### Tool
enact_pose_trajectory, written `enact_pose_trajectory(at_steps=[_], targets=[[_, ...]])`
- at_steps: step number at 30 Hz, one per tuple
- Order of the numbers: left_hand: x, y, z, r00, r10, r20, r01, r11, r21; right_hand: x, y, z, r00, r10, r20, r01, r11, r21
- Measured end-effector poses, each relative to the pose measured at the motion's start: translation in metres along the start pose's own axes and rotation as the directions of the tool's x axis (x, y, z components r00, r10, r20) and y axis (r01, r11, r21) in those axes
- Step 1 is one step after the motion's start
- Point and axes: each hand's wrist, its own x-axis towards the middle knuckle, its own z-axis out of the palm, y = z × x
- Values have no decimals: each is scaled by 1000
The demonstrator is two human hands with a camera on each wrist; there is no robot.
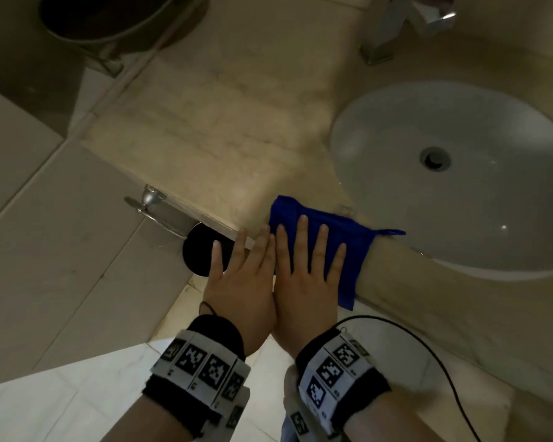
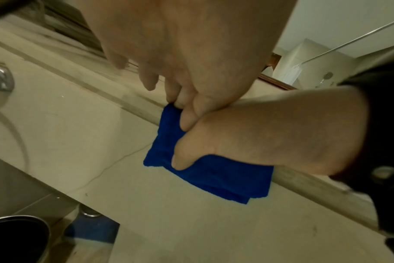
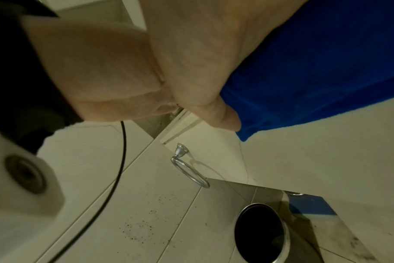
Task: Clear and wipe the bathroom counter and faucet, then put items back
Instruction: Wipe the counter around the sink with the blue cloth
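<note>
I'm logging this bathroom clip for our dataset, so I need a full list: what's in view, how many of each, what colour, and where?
cloth: one, blue, folded over the counter's front edge
counter: one, beige stone, around the sink
sink: one, white, right
faucet: one, chrome, behind the sink
towel ring: one, chrome, below the counter
bin: one, dark, on the floor
cable: one, black, lower right
right hand: flat on the cloth
left hand: flat beside it

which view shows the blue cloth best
The head view: the folded blue microfibre cloth shows nearly whole, draped over the beige stone counter edge under the flat right hand. The left wrist view shows only its hanging front part; the right wrist view, a close, cropped patch.
</note>
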Motion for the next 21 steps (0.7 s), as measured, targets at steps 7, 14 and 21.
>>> enact_pose_trajectory(at_steps=[7,14,21], targets=[[17,-30,-14,998,-57,20,56,997,57,27,-28,-1,1000,6,30,-8,998,56],[21,-32,-16,997,-31,64,29,999,27,26,-27,-3,1000,20,9,-21,998,66],[24,-45,-19,995,79,67,-81,996,30,28,-38,4,992,127,-16,-127,992,-4]])
